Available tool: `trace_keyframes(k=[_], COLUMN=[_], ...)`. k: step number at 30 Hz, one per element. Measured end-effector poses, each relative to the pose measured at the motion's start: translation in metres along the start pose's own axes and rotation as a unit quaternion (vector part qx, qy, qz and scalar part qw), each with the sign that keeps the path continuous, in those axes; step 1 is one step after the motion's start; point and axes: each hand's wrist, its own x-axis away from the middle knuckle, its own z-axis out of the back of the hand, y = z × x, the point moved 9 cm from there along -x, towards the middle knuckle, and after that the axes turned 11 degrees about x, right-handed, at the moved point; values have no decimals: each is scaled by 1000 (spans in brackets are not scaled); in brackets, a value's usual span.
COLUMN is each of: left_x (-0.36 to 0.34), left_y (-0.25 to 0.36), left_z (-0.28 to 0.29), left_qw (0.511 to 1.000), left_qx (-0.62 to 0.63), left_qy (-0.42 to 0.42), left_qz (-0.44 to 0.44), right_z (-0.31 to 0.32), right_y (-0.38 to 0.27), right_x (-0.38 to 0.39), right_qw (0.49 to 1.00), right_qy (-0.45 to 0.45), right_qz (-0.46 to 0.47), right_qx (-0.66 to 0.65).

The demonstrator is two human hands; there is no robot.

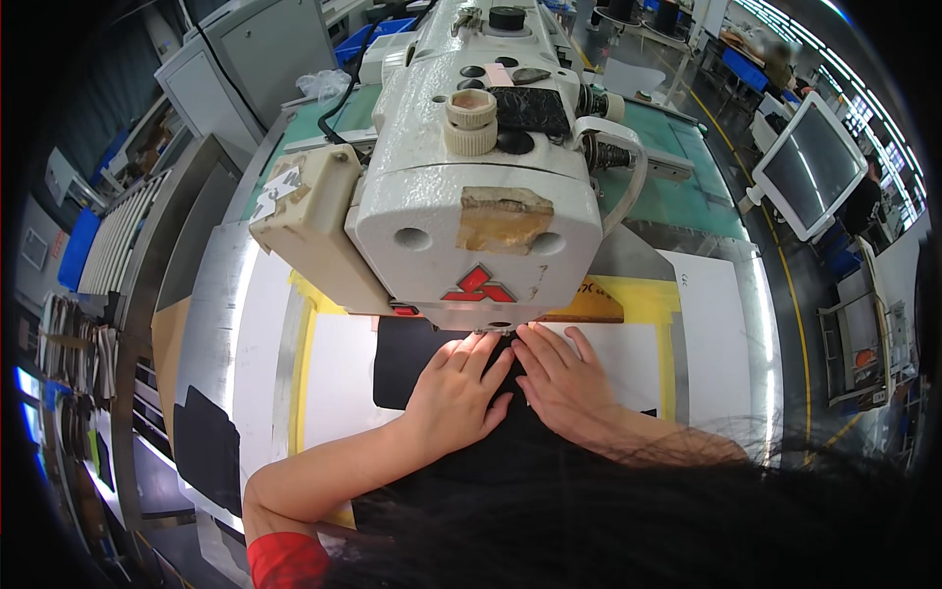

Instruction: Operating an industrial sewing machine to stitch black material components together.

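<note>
A black fabric piece point(400, 365) lies flat on the white work surface, right under the front of a large white sewing machine head point(471, 221). My left hand point(453, 393) rests on the piece with its fingers stretched toward the machine. Beside it my right hand point(567, 388) also lies flat, fingers extended and thumb turned inward. The fingertips of both hands come close together at the bottom of the machine head. That head hides the needle area. Toward me, dark hair and shadow cover the fabric's near part.
Yellow tape point(669, 363) borders the white surface. More black pieces point(206, 447) lie at the left edge of the table. A beige box point(309, 236) hangs on the machine's left side. A screen point(810, 167) stands at right, and shelves with stacked material point(74, 344) at left.
</note>
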Motion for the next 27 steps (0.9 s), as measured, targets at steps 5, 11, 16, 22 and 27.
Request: trace_keyframes(k=[5, 11, 16, 22, 27], left_x=[0, 0, -1, -4, -6], left_y=[1, -1, -2, 3, 5], left_z=[-1, -2, -1, 3, 7], left_qw=[1000, 1000, 1000, 1000, 1000], left_qx=[-7, -6, -4, -8, -21], left_qy=[-3, -4, -1, 4, 8], left_qz=[6, 9, 8, 4, 20], right_z=[1, -1, -2, 0, 6], right_y=[0, 3, 3, 6, 6], right_x=[0, 0, 1, 1, -2], right_qw=[1000, 1000, 1000, 1000, 999], right_qy=[-1, 1, 5, 18, 30], right_qz=[1, -1, 6, 6, 12], right_qx=[10, 2, 11, -16, -29])
